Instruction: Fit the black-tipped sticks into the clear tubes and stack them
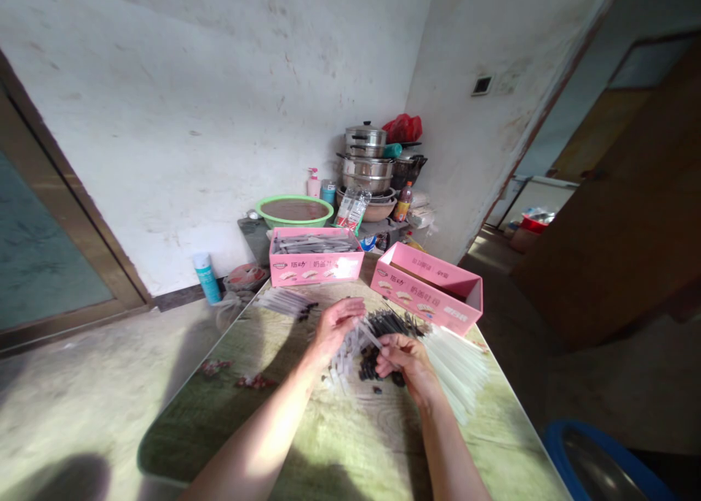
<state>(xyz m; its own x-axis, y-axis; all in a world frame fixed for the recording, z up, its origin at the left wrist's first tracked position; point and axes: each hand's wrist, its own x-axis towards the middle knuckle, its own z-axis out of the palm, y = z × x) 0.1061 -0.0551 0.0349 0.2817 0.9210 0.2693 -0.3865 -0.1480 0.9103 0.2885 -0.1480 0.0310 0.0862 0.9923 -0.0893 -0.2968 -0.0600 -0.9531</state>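
My right hand (402,358) is closed, pinching a thin clear plastic tube (371,333) that slants up to the left. The fingers of my left hand (338,326) are nearly straight, and its thumb and fingertips meet the tube's upper end. Beneath my hands lies a loose pile of short whitish translucent plastic pieces (342,366). Small black pieces (369,366) lie beside it, partly hidden by my right hand. Thin black sticks (391,324) are heaped just behind. To the right, long clear tubes (454,369) lie fanned out on the table (350,442).
A pink box (315,267) full of greyish sticks stands at the back left of the table, with another pink box (427,285) at the back right. Several finished-looking sticks (288,301) lie left. Behind are a green basin (294,210) and stacked pots (366,161).
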